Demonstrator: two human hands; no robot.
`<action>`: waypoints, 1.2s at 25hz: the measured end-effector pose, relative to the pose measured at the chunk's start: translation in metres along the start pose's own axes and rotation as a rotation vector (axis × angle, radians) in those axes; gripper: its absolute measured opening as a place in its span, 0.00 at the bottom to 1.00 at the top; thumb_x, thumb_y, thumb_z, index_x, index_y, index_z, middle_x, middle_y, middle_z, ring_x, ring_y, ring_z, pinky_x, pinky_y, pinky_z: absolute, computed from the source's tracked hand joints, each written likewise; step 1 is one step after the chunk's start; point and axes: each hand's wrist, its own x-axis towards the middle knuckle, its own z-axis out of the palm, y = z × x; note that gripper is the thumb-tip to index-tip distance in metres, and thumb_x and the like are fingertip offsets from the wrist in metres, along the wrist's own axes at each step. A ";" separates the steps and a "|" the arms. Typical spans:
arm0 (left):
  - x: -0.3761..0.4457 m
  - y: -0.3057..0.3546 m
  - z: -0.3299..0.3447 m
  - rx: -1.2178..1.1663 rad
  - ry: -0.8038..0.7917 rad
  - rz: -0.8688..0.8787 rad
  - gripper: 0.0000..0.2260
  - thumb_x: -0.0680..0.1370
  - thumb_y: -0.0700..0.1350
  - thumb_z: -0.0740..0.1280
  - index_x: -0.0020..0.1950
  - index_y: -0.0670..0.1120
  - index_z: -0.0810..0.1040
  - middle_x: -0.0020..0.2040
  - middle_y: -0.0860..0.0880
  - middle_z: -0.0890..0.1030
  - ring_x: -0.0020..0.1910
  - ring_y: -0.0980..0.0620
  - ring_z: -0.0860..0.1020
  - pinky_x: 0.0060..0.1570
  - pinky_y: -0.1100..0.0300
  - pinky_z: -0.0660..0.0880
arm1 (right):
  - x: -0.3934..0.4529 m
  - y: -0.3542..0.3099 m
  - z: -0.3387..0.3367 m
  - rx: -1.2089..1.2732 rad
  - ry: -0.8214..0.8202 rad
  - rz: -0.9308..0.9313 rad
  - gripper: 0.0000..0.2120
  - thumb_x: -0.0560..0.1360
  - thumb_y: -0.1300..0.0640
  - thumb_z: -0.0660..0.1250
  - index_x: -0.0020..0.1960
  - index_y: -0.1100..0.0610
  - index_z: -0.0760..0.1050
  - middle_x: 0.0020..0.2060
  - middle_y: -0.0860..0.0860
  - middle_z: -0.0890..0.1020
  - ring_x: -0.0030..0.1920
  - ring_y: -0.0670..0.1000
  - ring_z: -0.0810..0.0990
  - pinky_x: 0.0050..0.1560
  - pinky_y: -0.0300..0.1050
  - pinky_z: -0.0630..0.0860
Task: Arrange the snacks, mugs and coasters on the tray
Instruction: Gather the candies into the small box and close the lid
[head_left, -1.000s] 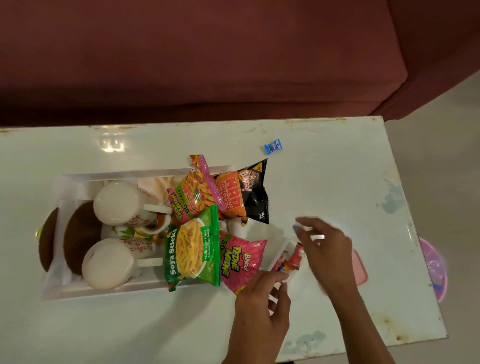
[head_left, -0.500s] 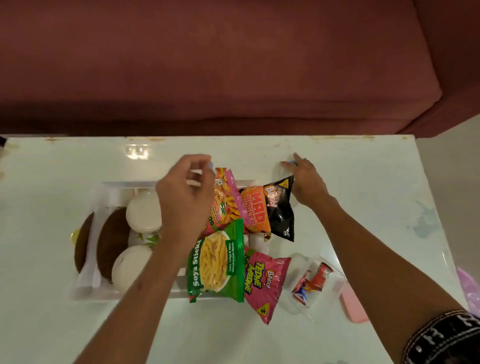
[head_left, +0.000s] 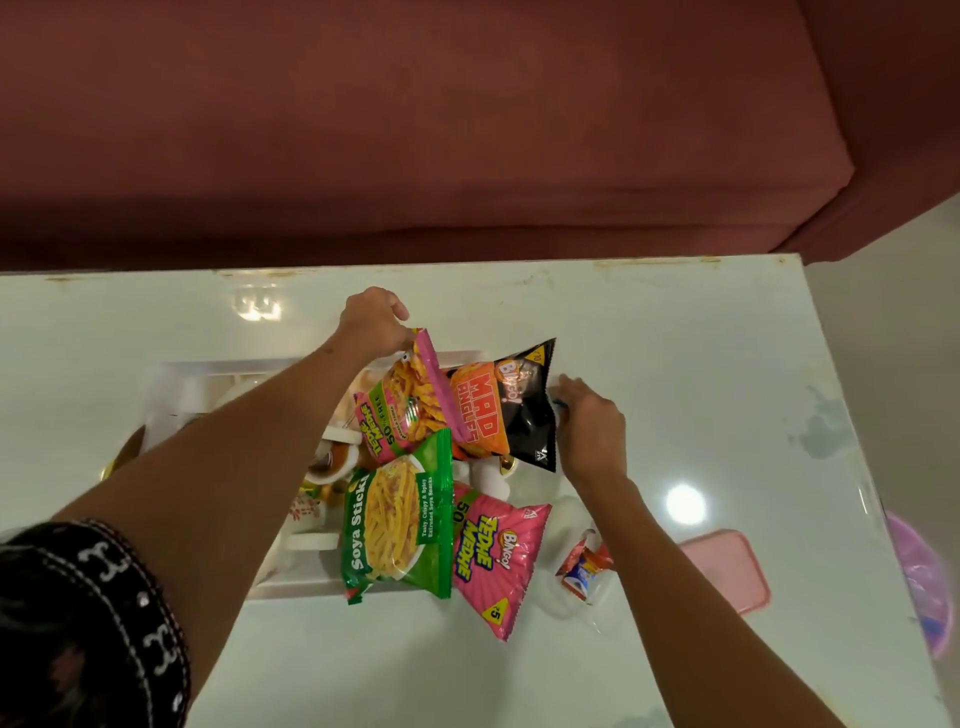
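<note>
Head view: left hand (head_left: 375, 318) pinches the pink snack packet (head_left: 402, 410) at the tray's (head_left: 322, 366) 12 o'clock rim; right hand (head_left: 589, 423), fingers curled, perhaps grips something blue beside the black packet (head_left: 511, 410); mugs mostly hidden; bench (head_left: 701, 364) bare toward 3 o'clock.

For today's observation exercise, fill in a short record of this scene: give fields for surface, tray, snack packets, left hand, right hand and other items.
surface: glossy white table, red sofa behind
tray: white tray, mostly hidden by the left arm
snack packets: Soya Sticks, lower Tedhe Medhe, upper Tedhe Medhe, Mad Angles
left hand: at the top edge of the upper Tedhe Medhe
right hand: at the right edge of Mad Angles; something blue by the fingers
other items: clear box of sachets, pink lid
</note>
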 end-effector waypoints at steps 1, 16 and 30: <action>0.002 0.002 0.001 0.018 -0.005 -0.003 0.16 0.67 0.41 0.75 0.53 0.39 0.80 0.59 0.41 0.78 0.58 0.43 0.76 0.57 0.54 0.72 | -0.001 0.000 0.000 -0.014 -0.006 0.002 0.17 0.72 0.71 0.60 0.56 0.59 0.78 0.54 0.56 0.81 0.52 0.60 0.80 0.44 0.43 0.71; -0.080 0.055 -0.040 -0.612 0.452 0.323 0.07 0.67 0.40 0.73 0.44 0.46 0.82 0.28 0.68 0.79 0.30 0.67 0.78 0.38 0.69 0.76 | -0.118 0.021 -0.085 0.671 0.263 0.516 0.08 0.70 0.63 0.72 0.49 0.58 0.81 0.43 0.49 0.84 0.39 0.28 0.78 0.36 0.20 0.71; -0.259 0.075 0.138 -0.027 -0.081 0.320 0.15 0.73 0.40 0.69 0.60 0.44 0.76 0.55 0.43 0.79 0.51 0.46 0.80 0.47 0.57 0.78 | -0.155 0.040 -0.077 0.350 0.023 0.145 0.19 0.67 0.71 0.71 0.54 0.56 0.80 0.48 0.43 0.79 0.47 0.39 0.76 0.48 0.18 0.66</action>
